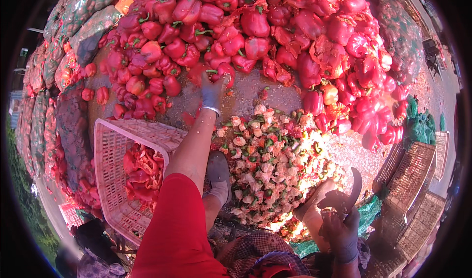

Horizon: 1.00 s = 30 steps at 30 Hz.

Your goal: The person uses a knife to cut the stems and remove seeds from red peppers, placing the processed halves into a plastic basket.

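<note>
My left hand (214, 89), in a thin bluish glove with a bracelet at the wrist, reaches forward and has its fingers around a red bell pepper (225, 71) at the near edge of a big pile of red peppers (254, 22). At the lower right, my gloved right hand (341, 228) grips a knife with a curved blade (356, 187). Between the hands lies a heap of cut-out pepper cores (269, 163) with green stems. Left of my left arm, a tilted pink plastic crate (105, 174) holds cut red pepper pieces (142, 176).
Filled mesh sacks (73, 130) are stacked at the left, and another sack (400, 38) stands at the far right. Slatted plastic crates (411, 174) and green netting (422, 125) lie at the right. My shoe (218, 169) is beside the core heap.
</note>
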### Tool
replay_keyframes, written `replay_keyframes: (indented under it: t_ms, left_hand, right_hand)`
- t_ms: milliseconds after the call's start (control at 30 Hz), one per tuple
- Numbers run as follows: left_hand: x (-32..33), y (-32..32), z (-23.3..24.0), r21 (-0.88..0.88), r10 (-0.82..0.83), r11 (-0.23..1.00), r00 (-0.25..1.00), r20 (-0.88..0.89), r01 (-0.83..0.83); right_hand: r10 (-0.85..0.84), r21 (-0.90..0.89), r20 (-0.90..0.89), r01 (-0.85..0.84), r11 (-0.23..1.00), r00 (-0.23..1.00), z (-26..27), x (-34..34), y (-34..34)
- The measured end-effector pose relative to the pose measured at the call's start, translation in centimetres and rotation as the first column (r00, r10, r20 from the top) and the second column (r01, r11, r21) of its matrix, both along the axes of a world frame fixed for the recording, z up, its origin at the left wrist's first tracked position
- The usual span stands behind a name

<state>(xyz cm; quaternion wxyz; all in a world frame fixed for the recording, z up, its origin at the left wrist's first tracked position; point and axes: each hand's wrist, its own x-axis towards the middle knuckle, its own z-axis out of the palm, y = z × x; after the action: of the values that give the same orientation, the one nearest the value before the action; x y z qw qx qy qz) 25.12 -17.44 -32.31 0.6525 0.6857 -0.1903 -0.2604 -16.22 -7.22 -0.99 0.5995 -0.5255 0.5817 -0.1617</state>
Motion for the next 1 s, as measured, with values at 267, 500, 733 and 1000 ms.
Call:
replay_keyframes:
  t_ms: [267,500,733,1000]
  left_hand:
    - [-13.5,4.6,22.1,0.015,-0.62,0.737,0.666,0.414,0.676]
    - [-17.9,13.1,32.6,0.062,-0.69,0.558,0.422,0.588,0.827]
    - [-20.0,18.6,35.9,0.07,-0.643,0.639,0.482,0.596,0.766]
    - [-23.4,18.3,36.7,0.047,-0.556,0.671,0.46,0.692,0.74]
  right_hand:
    - [-0.01,-0.261,-0.049,-0.003,0.965,0.999,1.9,-1.1,4.3]
    - [0.089,-0.502,-0.072,-0.114,0.857,0.993,4.4,-0.5,6.4]
    - [0.141,-0.45,-0.054,-0.15,0.88,0.989,6.2,-0.9,8.9]
    - [0.071,-0.577,-0.062,-0.094,0.812,0.996,3.4,-1.5,7.1]
